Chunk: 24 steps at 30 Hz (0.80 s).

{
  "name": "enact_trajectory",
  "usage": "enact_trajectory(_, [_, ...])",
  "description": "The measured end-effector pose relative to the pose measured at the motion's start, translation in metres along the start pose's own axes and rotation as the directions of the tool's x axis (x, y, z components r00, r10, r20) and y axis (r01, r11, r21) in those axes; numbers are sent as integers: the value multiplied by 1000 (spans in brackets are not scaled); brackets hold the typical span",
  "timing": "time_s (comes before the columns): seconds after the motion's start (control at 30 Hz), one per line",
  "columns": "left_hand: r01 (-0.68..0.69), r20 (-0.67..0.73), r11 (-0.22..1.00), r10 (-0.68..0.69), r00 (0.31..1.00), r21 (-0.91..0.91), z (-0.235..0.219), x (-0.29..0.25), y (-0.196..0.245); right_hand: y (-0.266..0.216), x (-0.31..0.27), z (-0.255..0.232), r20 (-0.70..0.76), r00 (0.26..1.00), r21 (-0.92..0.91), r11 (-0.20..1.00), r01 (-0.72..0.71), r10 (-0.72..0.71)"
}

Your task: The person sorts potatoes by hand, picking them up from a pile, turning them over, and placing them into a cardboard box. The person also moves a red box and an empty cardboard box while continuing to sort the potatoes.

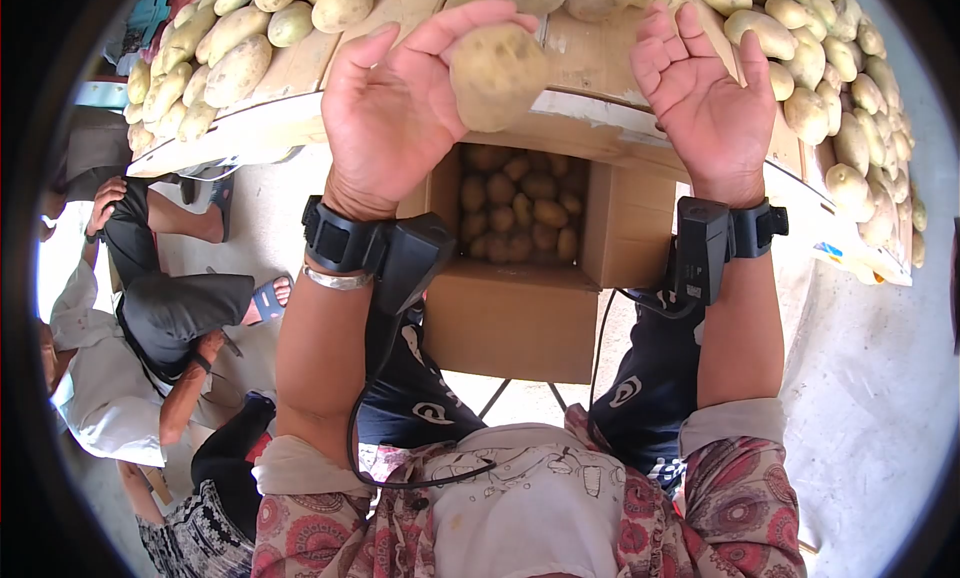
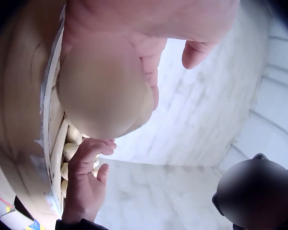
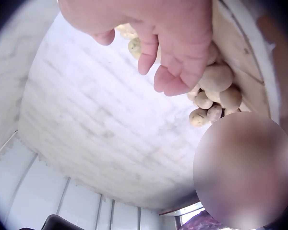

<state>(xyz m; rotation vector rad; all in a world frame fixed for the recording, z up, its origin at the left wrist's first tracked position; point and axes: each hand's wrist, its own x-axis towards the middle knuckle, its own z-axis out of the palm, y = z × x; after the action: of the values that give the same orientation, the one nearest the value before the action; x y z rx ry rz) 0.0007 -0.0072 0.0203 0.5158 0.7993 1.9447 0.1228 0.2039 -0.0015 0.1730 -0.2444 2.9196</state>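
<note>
"Progress?"
"Table (image 1: 595, 68): many potatoes (image 1: 240, 70) left. Box (image 1: 510, 323): part-loaded; judged unfinished."
"Hands?"
"Left hand (image 1: 395, 113): fingers curled round one potato (image 1: 497, 78), near table edge. Right hand (image 1: 715, 118): empty, fingers loosely bent."

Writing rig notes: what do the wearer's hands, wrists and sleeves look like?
Left hand and right hand bare. Each wrist: black strap, boxy black camera, thin black cable. Left forearm: silver-coloured bracelet. Sleeves: red and greyish, round motifs, pale turned-back cuffs.
</note>
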Motion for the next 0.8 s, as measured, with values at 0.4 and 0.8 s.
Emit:
enact_trajectory(0.4, [-23, -6, 983, 23, 1000, -181, -20, 3, 4, 9, 2, 10, -89, 991, -92, 992, 91, -100])
enact_trajectory(0.8, [438, -469, 844, -265, 843, 310, -73, -70, -12, -3, 0, 2, 3, 1000, 16, 1000, 0, 0])
